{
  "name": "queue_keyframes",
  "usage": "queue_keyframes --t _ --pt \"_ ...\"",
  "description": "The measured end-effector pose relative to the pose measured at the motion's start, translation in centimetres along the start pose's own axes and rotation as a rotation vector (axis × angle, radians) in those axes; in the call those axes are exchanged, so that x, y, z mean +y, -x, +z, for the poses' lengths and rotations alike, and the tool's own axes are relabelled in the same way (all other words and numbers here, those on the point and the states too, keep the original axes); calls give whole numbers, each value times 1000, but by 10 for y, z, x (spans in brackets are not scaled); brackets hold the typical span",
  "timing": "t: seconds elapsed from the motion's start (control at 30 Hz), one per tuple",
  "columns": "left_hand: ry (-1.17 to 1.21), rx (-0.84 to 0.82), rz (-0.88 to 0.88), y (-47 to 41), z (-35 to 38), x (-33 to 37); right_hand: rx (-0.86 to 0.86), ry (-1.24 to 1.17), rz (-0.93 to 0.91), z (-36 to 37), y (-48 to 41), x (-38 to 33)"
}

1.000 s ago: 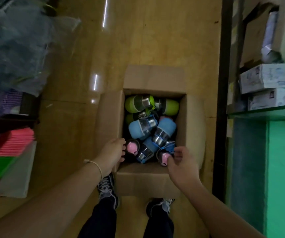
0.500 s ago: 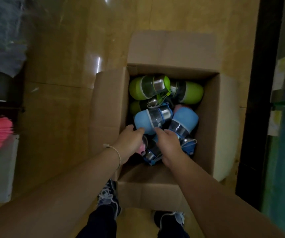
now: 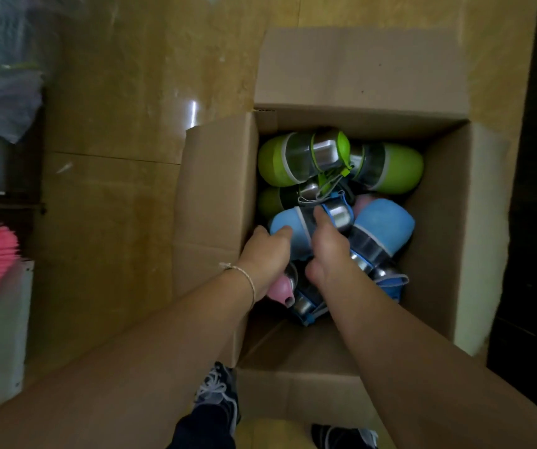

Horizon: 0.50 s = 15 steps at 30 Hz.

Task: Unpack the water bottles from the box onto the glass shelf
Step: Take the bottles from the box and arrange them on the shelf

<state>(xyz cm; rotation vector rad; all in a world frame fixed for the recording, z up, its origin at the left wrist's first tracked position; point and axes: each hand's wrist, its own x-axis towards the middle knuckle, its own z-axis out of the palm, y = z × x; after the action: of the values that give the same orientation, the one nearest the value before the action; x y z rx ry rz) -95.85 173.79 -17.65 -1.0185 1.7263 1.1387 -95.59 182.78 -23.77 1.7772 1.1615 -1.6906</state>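
Left hand [image 3: 265, 259], right hand [image 3: 328, 251] on blue bottle [image 3: 286, 219]

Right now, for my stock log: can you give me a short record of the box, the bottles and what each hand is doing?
box: on the floor, flaps open
left grip: curled on the blue bottle, at its body end
right grip: holds the same bottle, at its clear band
green bottles: three, lying at the far end
second blue bottle: lying right of the held one
pink bottle: under the left wrist
glass shelf: not in view
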Motion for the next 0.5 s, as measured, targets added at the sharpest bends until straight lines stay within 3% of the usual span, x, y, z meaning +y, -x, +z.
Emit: queue_keyframes --t 0.33,0.5 --pt "143 -23 -110 -5 1 1 3 4 13 -8 6 -4" --pt "217 -65 -125 33 -3 8 -25 -36 -41 -27 34 -8"
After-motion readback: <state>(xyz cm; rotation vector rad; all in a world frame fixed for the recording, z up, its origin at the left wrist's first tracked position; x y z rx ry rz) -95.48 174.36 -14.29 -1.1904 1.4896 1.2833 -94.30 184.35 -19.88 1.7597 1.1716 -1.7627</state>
